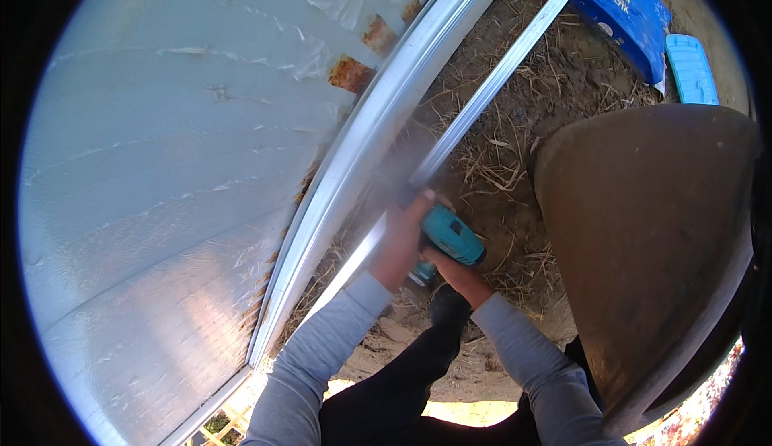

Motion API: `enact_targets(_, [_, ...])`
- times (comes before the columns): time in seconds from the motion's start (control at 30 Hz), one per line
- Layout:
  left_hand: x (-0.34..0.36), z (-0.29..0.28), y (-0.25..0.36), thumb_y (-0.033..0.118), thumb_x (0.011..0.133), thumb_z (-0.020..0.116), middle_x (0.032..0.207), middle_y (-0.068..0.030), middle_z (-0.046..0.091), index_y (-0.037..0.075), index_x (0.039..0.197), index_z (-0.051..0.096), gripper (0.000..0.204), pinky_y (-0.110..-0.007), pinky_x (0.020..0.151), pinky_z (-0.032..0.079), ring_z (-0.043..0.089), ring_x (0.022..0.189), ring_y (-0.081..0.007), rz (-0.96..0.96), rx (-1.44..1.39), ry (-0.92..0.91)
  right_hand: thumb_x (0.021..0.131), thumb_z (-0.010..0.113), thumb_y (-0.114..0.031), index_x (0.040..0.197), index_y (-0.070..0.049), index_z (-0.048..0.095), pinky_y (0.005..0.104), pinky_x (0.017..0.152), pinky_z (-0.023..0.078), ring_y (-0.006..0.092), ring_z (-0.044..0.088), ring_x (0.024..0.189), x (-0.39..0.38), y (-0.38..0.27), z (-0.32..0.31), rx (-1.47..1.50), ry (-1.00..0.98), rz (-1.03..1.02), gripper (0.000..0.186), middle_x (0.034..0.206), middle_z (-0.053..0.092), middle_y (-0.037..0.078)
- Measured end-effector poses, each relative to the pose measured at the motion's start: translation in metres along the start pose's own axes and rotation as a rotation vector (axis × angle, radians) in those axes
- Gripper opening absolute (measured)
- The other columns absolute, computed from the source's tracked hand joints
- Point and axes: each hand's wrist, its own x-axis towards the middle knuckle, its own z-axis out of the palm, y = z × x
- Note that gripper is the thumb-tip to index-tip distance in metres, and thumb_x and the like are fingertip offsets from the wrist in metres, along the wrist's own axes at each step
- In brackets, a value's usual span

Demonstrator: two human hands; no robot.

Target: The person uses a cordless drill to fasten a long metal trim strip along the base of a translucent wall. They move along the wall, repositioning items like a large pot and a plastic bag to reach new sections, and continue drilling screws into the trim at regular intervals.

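Observation:
My right hand (456, 275) is wrapped around the handle of a teal cordless drill (454, 235), whose rear end points to the lower right. My left hand (398, 237), slightly blurred, closes around the front of the drill and hides its tip. Passing beneath my hands, a long, narrow silver metal strip (500, 76) runs diagonally from upper right to lower left. A greyish haze hangs around the drill's front, so where the tip meets the strip cannot be made out.
A pale panel (177, 164) with plastic film, rust patches and a white metal edge (354, 152) fills the left. Straw-strewn soil (515, 136) lies beneath. At upper right are a blue box (619, 12) and a light-blue plastic case (691, 69). A large brown curved object (643, 237) stands at right.

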Motion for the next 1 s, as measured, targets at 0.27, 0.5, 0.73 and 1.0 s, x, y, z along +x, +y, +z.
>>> enact_targets(0.27, [0.000,-0.002,0.001,0.023,0.097,0.068,0.093,-0.0167,0.072,-0.003,0.110,0.060,0.030,-0.040,0.080,0.060,0.072,0.087,-0.0263,0.010,0.013,-0.016,0.092,0.078,-0.012,0.148,-0.004,0.050,0.0371,0.106,0.051,0.0208,0.057,0.127,-0.001,-0.009,0.003,-0.026,-0.007,0.008,0.063,0.141,0.057,0.009])
enact_targets(0.5, [0.001,-0.002,0.001,0.023,0.097,0.068,0.095,-0.0168,0.072,-0.003,0.109,0.060,0.030,-0.040,0.081,0.059,0.072,0.089,-0.0264,0.019,-0.021,-0.031,0.092,0.077,-0.010,0.146,-0.004,0.051,0.0366,0.105,0.051,0.0204,0.058,0.126,0.001,0.000,-0.002,-0.007,-0.007,-0.010,0.061,0.140,0.058,0.008])
enact_targets(0.73, [0.003,-0.005,-0.003,0.024,0.097,0.068,0.094,-0.0168,0.072,-0.004,0.108,0.061,0.031,-0.040,0.080,0.059,0.071,0.088,-0.0263,-0.013,-0.014,-0.041,0.090,0.077,-0.006,0.144,-0.004,0.053,0.0351,0.100,0.054,0.0187,0.059,0.122,0.007,0.016,-0.009,-0.086,0.007,0.000,0.059,0.137,0.059,0.007])
enact_targets(1.0, [0.002,-0.003,0.000,0.022,0.097,0.067,0.094,-0.0169,0.072,-0.003,0.108,0.060,0.028,-0.040,0.080,0.059,0.071,0.088,-0.0269,-0.010,-0.027,-0.033,0.091,0.077,-0.008,0.146,-0.005,0.050,0.0376,0.105,0.052,0.0206,0.058,0.127,0.004,0.014,-0.008,-0.026,-0.015,-0.022,0.061,0.140,0.058,0.008])
